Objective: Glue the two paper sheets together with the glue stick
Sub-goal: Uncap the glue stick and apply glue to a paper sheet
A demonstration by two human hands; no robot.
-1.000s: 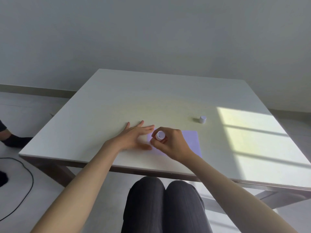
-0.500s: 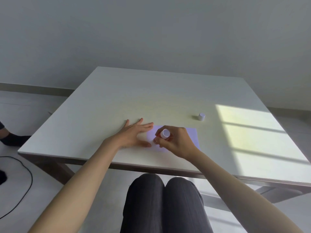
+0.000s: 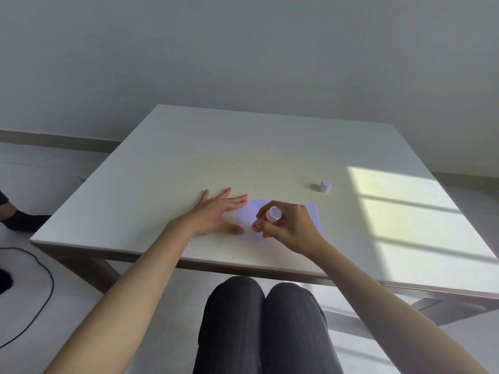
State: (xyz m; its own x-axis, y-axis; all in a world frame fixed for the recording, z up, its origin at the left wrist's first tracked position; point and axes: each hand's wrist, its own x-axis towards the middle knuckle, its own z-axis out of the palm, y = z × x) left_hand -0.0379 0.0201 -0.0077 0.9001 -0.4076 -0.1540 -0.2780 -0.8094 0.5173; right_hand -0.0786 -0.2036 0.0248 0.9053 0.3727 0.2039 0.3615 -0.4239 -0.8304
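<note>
A pale lilac paper sheet (image 3: 310,214) lies flat near the front edge of the white table (image 3: 189,163). My right hand (image 3: 291,228) grips a red glue stick (image 3: 266,220) with a white end, tilted, its lower end down on the sheet's left part. My left hand (image 3: 216,214) lies flat with fingers spread, its fingertips and thumb at the sheet's left edge. I can make out only one sheet; a second one is not distinguishable. The white cap (image 3: 325,186) stands alone on the table, behind and to the right of the sheet.
A sunlit patch (image 3: 405,211) covers the table's right side. My knees (image 3: 262,319) sit under the front edge. A black cable (image 3: 40,292) lies on the floor at left, and another person's dark-socked foot (image 3: 24,221) is at the far left.
My right hand has slid the glue stick to the right along the sheet, and more of its red body shows. My left hand has stayed pressed in place.
</note>
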